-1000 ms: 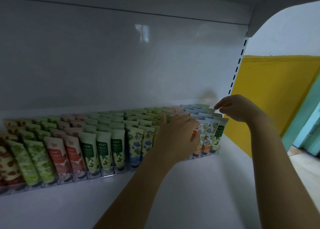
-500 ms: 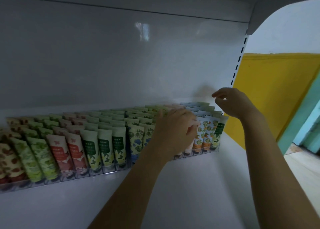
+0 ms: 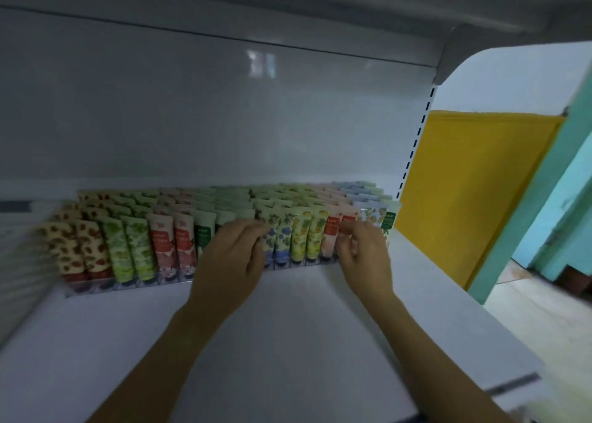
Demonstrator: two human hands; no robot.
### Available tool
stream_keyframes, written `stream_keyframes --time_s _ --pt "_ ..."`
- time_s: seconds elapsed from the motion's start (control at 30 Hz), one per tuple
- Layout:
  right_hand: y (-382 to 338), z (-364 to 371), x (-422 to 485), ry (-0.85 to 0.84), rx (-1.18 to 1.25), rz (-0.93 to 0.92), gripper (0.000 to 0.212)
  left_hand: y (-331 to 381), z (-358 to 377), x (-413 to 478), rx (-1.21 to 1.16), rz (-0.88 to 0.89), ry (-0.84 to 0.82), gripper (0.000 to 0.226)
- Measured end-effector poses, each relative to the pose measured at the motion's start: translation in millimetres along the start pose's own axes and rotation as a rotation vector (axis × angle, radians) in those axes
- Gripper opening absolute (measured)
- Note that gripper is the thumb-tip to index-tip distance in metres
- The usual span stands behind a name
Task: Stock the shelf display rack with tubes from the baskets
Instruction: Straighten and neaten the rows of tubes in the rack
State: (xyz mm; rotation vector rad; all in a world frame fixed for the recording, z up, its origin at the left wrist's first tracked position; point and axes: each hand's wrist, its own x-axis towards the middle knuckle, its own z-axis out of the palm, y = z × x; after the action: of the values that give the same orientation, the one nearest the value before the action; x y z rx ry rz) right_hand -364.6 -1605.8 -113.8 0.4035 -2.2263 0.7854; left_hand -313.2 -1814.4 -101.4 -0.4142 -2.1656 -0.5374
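Head view: soft, flat-crimped plastic tubes (image 3: 301,240) printed with fruit and leaf patterns stand in packed rows in the clear display rack (image 3: 96,287) on the smooth white shelf (image 3: 288,342). Left hand (image 3: 230,259) and right hand (image 3: 365,256), fingers curled, meet the rack's front row; blur hides any grip.

Past the right edge of the shelf (image 3: 288,352) we see a yellow wall (image 3: 474,192). A teal wall (image 3: 567,211) stands further right, with a pale floor (image 3: 544,323) below. A strip of dark slots (image 3: 415,147) runs up the shelf's back right corner.
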Motion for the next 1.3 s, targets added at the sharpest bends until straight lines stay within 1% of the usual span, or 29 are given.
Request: stream_keyframes --time_s 0.1,0.17,0.23,0.3,0.43,0.57,0.63,0.77,0.83,0.87,0.93,1.03,1.13,1.3 --pt "-10.9 17.2 -20.1 -0.072 -0.039 0.003 0.018 -9.8 -0.1 -30.5 0.028 0.003 -0.087 0.033" --pt "-10.9 23.8 -30.4 -0.133 -0.109 -0.020 0.019 -13.7 2.9 -44.5 0.031 -0.012 -0.152 0.034" --pt "-10.3 23.6 -35.8 -0.204 -0.151 0.006 0.023 -15.2 5.1 -51.1 0.018 -0.036 -0.201 0.036" --pt "-10.7 19.9 -36.3 -0.215 -0.137 0.086 0.026 -15.9 5.9 -53.8 0.018 -0.076 -0.245 0.040" --pt "-10.9 15.5 -35.4 -0.171 -0.144 0.274 0.035 -15.8 4.2 -56.9 0.035 -0.137 -0.313 0.046" --pt "-7.1 11.5 -31.9 -0.209 -0.129 0.482 0.055 -16.2 4.2 -59.5 0.024 -0.146 -0.333 0.047" --pt "-5.7 10.5 -30.6 -0.233 -0.120 0.535 0.060 -16.3 5.2 -59.7 0.018 -0.159 -0.337 0.048" --pt "-0.6 12.5 -29.2 -0.285 -0.152 0.578 0.067 -13.0 5.4 -60.0 0.014 -0.161 -0.339 0.043" --pt "0.7 13.5 -28.1 -0.310 -0.177 0.588 0.068 -12.4 5.4 -61.2 0.034 -0.195 -0.340 0.033" --pt "0.6 14.0 -27.6 -0.318 -0.190 0.582 0.067 -13.1 5.6 -62.0 0.047 -0.225 -0.350 0.032" --pt "0.1 15.3 -26.9 -0.333 -0.219 0.565 0.065 -15.3 6.1 -63.5 0.081 -0.274 -0.377 0.036" --pt "-0.8 16.3 -26.8 -0.367 -0.261 0.548 0.063 -16.7 4.9 -63.7 0.103 -0.300 -0.387 0.040" --pt "-0.3 16.4 -27.6 -0.371 -0.269 0.549 0.062 -13.5 1.2 -60.7 0.092 -0.329 -0.342 0.033" --pt "0.1 16.7 -27.6 -0.373 -0.292 0.553 0.061 -10.2 -4.6 -59.8 0.091 -0.359 -0.312 0.032"
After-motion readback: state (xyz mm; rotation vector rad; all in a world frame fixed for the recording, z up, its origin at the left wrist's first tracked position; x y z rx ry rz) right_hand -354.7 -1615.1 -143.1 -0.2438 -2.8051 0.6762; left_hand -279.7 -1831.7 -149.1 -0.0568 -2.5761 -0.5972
